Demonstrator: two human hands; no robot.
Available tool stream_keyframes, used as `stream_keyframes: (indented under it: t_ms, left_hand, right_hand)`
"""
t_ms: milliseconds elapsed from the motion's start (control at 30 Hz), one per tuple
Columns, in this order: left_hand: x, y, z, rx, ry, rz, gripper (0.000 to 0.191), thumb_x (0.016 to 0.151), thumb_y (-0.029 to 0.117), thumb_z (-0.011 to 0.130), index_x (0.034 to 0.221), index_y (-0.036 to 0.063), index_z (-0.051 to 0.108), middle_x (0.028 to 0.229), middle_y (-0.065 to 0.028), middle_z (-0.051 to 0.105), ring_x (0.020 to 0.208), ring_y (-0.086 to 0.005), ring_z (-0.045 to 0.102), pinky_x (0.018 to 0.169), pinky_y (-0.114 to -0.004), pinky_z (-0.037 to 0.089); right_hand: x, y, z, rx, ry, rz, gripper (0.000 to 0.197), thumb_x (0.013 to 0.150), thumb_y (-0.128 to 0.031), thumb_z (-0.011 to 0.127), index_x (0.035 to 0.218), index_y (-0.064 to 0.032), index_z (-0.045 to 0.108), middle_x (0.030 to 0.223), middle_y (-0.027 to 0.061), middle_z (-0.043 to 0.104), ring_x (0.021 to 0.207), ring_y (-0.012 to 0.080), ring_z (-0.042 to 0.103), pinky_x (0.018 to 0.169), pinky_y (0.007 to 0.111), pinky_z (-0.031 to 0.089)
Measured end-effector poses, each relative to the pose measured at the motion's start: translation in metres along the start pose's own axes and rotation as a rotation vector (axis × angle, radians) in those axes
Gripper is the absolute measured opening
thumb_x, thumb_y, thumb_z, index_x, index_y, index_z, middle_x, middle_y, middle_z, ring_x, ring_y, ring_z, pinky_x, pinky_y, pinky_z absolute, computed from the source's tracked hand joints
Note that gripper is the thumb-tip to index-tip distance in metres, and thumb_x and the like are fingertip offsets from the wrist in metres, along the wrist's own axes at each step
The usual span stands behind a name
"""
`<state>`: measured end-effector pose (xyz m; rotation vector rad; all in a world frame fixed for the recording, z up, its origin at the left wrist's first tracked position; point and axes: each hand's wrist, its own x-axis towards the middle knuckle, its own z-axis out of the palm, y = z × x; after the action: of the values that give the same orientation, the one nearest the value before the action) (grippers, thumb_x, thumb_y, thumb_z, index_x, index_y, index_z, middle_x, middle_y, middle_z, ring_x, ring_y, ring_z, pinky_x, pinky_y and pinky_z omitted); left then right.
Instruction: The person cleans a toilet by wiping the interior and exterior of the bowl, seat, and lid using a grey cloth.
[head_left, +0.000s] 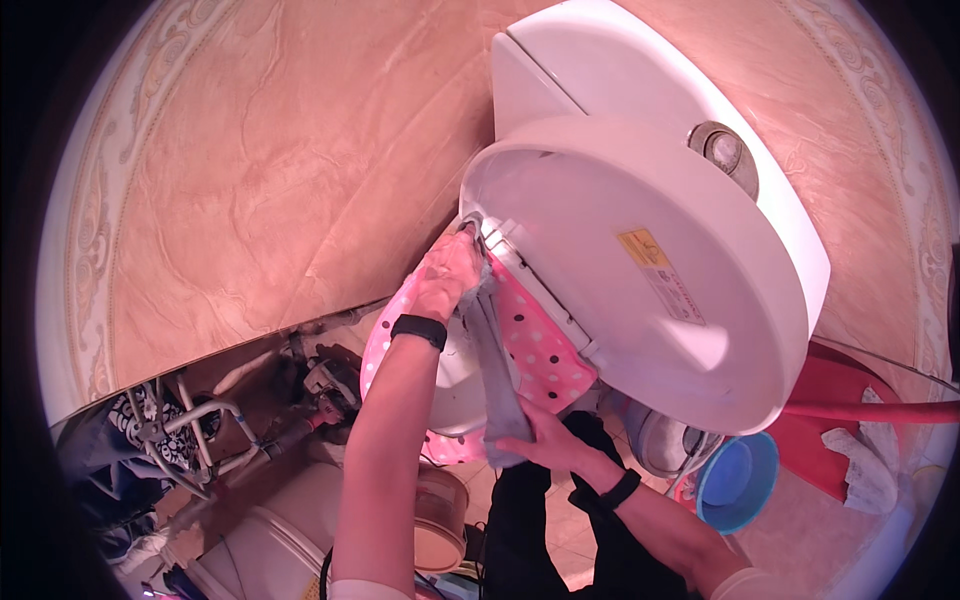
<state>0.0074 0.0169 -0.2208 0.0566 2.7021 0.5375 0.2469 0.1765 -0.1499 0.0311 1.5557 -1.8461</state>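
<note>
A long, damp-looking grey cloth hangs in a twisted strip across the toilet seat opening. My left hand grips its upper end close to the seat hinge, at the foot of the raised toilet lid. Lower down, my right hand holds the other end, fingers bent around the fabric. Pink fabric with black and white dots covers the seat beneath the cloth. Part of the white bowl shows through the opening.
Behind the lid stands the cistern with a round flush button. At right are a blue basin and a red dustpan-like object. A brown bucket, metal-tube frame and clutter lie left. A marbled wall borders the toilet.
</note>
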Motion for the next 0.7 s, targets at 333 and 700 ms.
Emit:
stream_keyframes:
  t_ms: [333, 700]
  left_hand:
    - [0.000, -0.008, 0.003, 0.026, -0.039, 0.028, 0.032, 0.087, 0.027, 0.051, 0.113, 0.0130, 0.064, 0.094, -0.0187, 0.068, 0.090, -0.0366, 0.065, 0.080, -0.044, 0.053]
    - [-0.006, -0.001, -0.005, -0.019, -0.048, 0.026, 0.030, 0.089, 0.029, 0.050, 0.110, 0.0124, 0.064, 0.099, -0.0178, 0.067, 0.098, -0.0359, 0.063, 0.083, -0.048, 0.050]
  right_hand:
    - [-0.007, -0.042, 0.008, 0.304, 0.050, 0.014, 0.067, 0.088, -0.016, 0.070, 0.142, -0.0002, 0.033, 0.124, 0.0064, 0.054, 0.112, 0.0113, 0.051, 0.096, 0.029, 0.044]
    - [-0.004, -0.036, 0.005, 0.359, 0.069, 0.132, 0.066, 0.088, -0.013, 0.069, 0.142, 0.0014, 0.034, 0.124, 0.0077, 0.054, 0.113, 0.0132, 0.051, 0.097, 0.030, 0.043]
